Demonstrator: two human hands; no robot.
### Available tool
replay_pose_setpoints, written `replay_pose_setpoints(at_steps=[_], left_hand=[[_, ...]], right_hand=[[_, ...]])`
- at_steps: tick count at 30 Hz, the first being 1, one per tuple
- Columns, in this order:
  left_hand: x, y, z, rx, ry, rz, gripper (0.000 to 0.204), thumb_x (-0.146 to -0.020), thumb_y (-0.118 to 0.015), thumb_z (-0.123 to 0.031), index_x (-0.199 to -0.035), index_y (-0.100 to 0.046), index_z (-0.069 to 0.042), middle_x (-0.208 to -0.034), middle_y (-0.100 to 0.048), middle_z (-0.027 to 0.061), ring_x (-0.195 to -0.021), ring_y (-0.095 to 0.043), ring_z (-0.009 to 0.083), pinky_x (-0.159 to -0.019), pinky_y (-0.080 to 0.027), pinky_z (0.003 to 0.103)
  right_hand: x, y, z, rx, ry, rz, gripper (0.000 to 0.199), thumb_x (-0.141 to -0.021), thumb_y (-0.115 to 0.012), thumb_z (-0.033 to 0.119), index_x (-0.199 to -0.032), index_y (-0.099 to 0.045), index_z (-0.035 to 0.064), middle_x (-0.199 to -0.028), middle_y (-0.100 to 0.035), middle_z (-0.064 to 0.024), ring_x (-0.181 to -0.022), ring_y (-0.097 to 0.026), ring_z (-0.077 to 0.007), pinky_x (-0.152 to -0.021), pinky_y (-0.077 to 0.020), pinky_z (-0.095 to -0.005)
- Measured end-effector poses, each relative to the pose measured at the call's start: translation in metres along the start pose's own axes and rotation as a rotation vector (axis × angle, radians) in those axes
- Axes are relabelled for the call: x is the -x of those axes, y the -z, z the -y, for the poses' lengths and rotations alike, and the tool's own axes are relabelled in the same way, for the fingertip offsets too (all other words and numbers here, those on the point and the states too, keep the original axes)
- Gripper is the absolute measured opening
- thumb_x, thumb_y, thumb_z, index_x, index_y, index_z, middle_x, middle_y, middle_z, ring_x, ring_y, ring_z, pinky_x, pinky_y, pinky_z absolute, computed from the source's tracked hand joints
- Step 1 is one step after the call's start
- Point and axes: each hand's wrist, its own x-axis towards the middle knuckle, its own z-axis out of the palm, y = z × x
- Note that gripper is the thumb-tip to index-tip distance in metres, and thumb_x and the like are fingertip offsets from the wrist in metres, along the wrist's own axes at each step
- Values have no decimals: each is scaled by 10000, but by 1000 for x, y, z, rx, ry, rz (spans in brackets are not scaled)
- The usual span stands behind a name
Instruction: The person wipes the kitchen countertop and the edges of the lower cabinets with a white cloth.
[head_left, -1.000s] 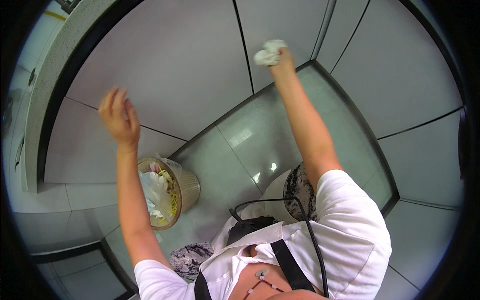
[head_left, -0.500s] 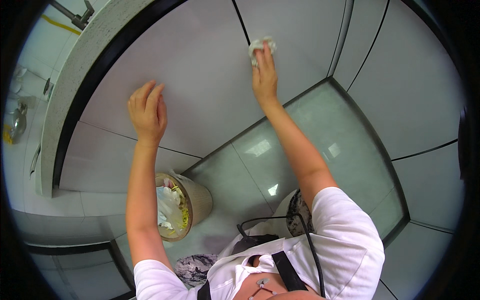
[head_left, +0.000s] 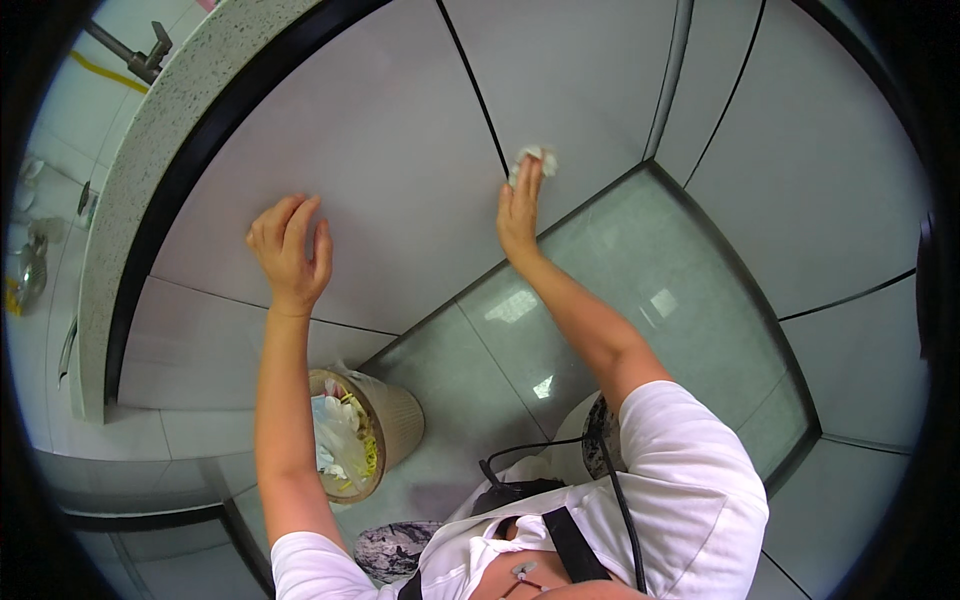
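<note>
My right hand presses a crumpled white cloth against the pale cabinet front, beside the dark vertical gap between two doors. Its fingers are straight and close together over the cloth, and part of the cloth is hidden under them. My left hand is raised before the door further left, holding nothing. Its fingers are loosely bent, with the thumb apart. Whether the left fingertips touch the door I cannot tell.
A tan waste bin with a plastic liner and rubbish stands below my left forearm. The speckled counter edge curves along the left, with a tap beyond. More cabinet fronts rise at right, around the grey tiled floor.
My right hand and the cloth have moved down along the door gap, closer to the floor. The left hand is slightly lower in view. The whole view has shifted slightly.
</note>
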Motion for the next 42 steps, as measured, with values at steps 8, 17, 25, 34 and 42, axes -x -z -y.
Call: replay_pose_setpoints(at_steps=[8,17,25,34,42], left_hand=[[-3,-4,1,9,-53,-33,328,-728,-674,-160,-1050,-628,-128,-1081,-579,35,-979,-522,213,-865,-334,337],[-1,-2,1,4,-47,-20,338,-728,-674,-176,-1058,-626,-123,-1085,-580,43,-978,-525,216,-867,-336,340],[-3,0,1,6,-47,0,352,-728,-677,-180,-1070,-620,-121,-1088,-575,45,-988,-520,219,-876,-327,339],[-1,3,1,19,-54,20,348,-749,-665,-188,-1084,-609,-115,-1098,-566,51,-1007,-507,227,-877,-330,351],[-6,4,-3,-5,-17,-9,363,-740,-672,-196,-1089,-603,-127,-1098,-564,38,-1001,-509,221,-872,-331,355]], right_hand=[[-15,14,-26,186,191,73,613,-890,-483,47,-1427,-195,-17,-1517,-85,-211,-1377,-135,-433,-1126,-161,-476],[-36,26,3,163,298,107,641,-857,-531,64,-1411,-224,-35,-1508,-118,-224,-1352,-182,-451,-1116,-184,-477],[-18,25,-16,194,165,162,647,-859,-562,103,-1405,-241,-33,-1509,-126,-222,-1364,-164,-447,-1117,-200,-465],[-3,33,-27,240,176,263,633,-863,-568,117,-1398,-257,-17,-1507,-129,-218,-1350,-194,-450,-1108,-218,-472],[-39,45,11,209,312,199,639,-871,-556,125,-1405,-240,-24,-1502,-149,-221,-1354,-194,-441,-1110,-211,-475]])
